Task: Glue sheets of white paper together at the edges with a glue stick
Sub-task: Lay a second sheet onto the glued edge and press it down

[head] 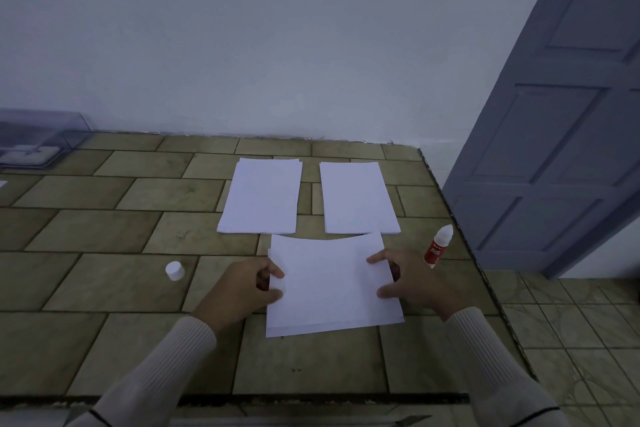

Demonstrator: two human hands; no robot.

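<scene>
The white sheets [329, 284] are lying at the near middle of the bench [104, 236], one over another and slightly askew, so a thin strip of the lower one is showing along the near edge. Their far edge is bowing up a little. The left hand [239, 288] is taking their left edge in a narrow grip, thumb on top and fingers curled beneath. The right hand [412, 281] is gripping the right edge the same way, with a fingertip and the thumb pressing on the top face.

Just behind these sheets two stacks of paper are resting flat: the left stack [261, 196] and the right stack [358, 198], apart from each other with a strip of bench between. Just right of the sheets, beside the right hand, a glue bottle [439, 246] with a red label is standing upright. Left of the sheets, beyond the left hand, a small white cap [175, 270] is sitting on its own. Far to the left and behind, a clear plastic box [38, 142] is standing against the wall [242, 45]. Well to the right of the sheets a grey panelled door [561, 132] is hanging open over a tiled floor [571, 340]
</scene>
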